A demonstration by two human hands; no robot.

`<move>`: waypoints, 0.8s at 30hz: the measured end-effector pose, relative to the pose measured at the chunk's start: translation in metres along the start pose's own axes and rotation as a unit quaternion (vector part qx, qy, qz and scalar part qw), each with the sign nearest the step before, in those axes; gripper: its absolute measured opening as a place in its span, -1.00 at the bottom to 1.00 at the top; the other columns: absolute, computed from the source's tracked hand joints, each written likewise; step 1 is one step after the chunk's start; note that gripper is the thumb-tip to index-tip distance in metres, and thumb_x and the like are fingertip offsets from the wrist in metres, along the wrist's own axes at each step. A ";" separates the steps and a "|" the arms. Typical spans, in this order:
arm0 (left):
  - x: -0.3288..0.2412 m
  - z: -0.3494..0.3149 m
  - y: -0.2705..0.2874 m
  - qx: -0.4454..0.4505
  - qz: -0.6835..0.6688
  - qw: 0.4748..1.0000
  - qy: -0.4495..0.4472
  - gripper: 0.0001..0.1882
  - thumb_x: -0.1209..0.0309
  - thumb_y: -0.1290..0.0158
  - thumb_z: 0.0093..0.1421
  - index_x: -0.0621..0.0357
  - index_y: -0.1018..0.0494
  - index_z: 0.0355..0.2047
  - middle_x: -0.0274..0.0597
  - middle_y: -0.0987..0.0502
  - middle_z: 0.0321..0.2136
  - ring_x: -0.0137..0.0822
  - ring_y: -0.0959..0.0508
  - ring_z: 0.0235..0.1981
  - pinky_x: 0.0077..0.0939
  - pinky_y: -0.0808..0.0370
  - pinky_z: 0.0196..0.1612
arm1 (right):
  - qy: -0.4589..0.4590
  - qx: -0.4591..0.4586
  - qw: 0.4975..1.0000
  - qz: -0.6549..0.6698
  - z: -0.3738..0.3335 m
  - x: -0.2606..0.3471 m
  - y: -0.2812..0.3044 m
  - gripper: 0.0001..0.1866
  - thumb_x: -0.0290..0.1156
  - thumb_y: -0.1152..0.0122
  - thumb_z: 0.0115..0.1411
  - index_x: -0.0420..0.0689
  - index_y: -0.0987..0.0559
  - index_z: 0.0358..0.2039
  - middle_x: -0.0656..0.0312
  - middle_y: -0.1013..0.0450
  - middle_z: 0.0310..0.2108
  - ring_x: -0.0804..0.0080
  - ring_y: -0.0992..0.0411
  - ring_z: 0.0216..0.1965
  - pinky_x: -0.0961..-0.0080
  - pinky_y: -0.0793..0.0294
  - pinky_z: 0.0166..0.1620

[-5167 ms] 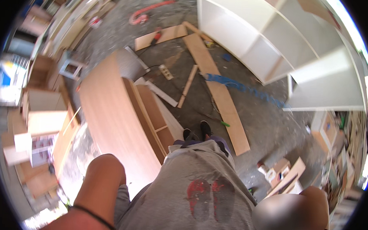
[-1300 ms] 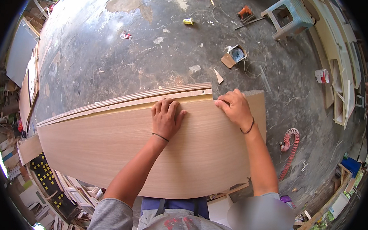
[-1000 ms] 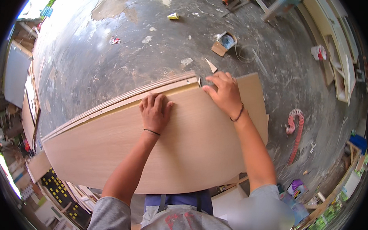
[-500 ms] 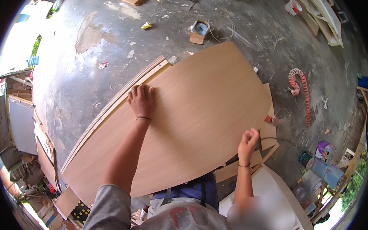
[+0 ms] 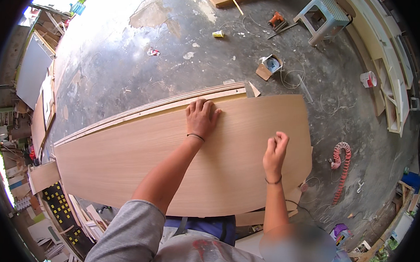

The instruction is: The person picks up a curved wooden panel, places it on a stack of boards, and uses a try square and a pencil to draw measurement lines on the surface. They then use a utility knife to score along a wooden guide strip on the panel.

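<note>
A large wood-grain panel (image 5: 246, 156) lies across in front of me, its right end rounded. Along its far edge runs a layered strip of pale wood (image 5: 164, 111). My left hand (image 5: 202, 119) rests palm down on the panel at that edge, its fingers apart and reaching to the strip. Over the right part of the panel my right hand (image 5: 274, 155) is raised, the fingers bent together. Whether something small is in them is hidden.
Beyond the panel, an open box with a blue-grey tub (image 5: 272, 64) stands on the concrete floor. A plastic stool (image 5: 325, 16) and an orange power tool (image 5: 276, 20) are farther off. A coiled red hose (image 5: 343, 174) lies at right. Wooden shelving (image 5: 392, 92) stands at far right.
The view has turned, so the panel now lies more crosswise. My right hand has moved from the panel's near right edge to above its surface. My left hand stays at the far edge.
</note>
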State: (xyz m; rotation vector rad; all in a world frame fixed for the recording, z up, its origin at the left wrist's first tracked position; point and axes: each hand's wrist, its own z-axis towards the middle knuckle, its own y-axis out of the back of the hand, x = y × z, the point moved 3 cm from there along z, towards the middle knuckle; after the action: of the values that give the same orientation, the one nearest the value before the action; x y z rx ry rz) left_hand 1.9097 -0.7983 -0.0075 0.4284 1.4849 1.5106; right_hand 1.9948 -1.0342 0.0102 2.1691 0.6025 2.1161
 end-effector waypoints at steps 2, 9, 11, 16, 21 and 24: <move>0.000 0.001 0.000 0.004 -0.003 1.000 0.000 -0.69 0.16 -0.06 0.04 0.05 -0.41 -0.28 -0.21 -0.39 -0.22 -0.15 -0.31 -0.10 -0.26 -0.20 -0.03 | 0.029 0.024 0.999 0.002 0.028 0.008 -0.017 -0.76 -0.50 0.03 0.18 -0.24 -0.42 -0.12 0.17 -0.39 -0.50 0.48 -0.34 -0.47 0.55 -0.35 -0.38; -0.001 0.004 -0.001 0.002 0.007 1.000 -0.001 -0.69 0.17 -0.07 0.04 0.05 -0.41 -0.26 -0.21 -0.39 -0.22 -0.15 -0.32 -0.10 -0.27 -0.20 -0.03 | 0.102 0.113 0.983 -0.106 0.084 0.022 -0.052 -0.89 -0.50 -0.09 0.08 -0.23 -0.47 -0.37 0.07 -0.45 -0.44 0.23 -0.42 -0.45 0.45 -0.39 -0.37; 0.000 0.004 -0.002 0.001 0.000 1.000 0.002 -0.69 0.17 -0.07 0.04 0.04 -0.41 -0.26 -0.22 -0.39 -0.23 -0.14 -0.32 -0.10 -0.26 -0.20 -0.03 | 0.094 0.115 0.982 -0.113 0.089 0.019 -0.060 -0.91 -0.50 -0.11 0.06 -0.22 -0.48 -0.41 0.09 -0.46 -0.45 0.22 -0.42 -0.45 0.43 -0.40 -0.38; 0.000 0.005 -0.003 0.011 -0.002 1.000 0.004 -0.69 0.17 -0.07 0.04 0.04 -0.40 -0.25 -0.22 -0.39 -0.22 -0.14 -0.32 -0.09 -0.26 -0.19 -0.02 | 0.175 0.103 0.971 -0.128 0.094 0.015 -0.071 -0.93 -0.51 -0.12 0.04 -0.19 -0.48 -0.41 0.14 -0.43 -0.53 0.24 -0.39 -0.51 0.39 -0.38 -0.43; 0.000 0.006 -0.002 0.008 -0.003 1.000 0.003 -0.68 0.16 -0.07 0.05 0.05 -0.40 -0.25 -0.21 -0.39 -0.22 -0.14 -0.32 -0.10 -0.26 -0.19 -0.02 | 0.174 0.096 0.971 -0.131 0.096 0.012 -0.075 -0.93 -0.53 -0.12 0.03 -0.19 -0.48 -0.43 0.14 -0.41 -0.55 0.22 -0.38 -0.52 0.36 -0.35 -0.43; 0.000 0.007 -0.001 0.012 -0.005 1.000 0.004 -0.68 0.16 -0.07 0.05 0.05 -0.40 -0.25 -0.21 -0.39 -0.23 -0.13 -0.32 -0.10 -0.26 -0.19 -0.02 | 0.181 0.105 0.967 -0.146 0.097 0.013 -0.075 -0.94 -0.53 -0.11 0.02 -0.20 -0.47 -0.44 0.13 -0.42 -0.54 0.20 -0.38 -0.50 0.34 -0.35 -0.42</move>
State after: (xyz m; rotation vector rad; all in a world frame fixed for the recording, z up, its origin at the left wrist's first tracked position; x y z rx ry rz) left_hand 1.9154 -0.7944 -0.0075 0.4293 1.5110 1.4902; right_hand 2.0706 -0.9387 -0.0064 1.6441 1.1426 2.3775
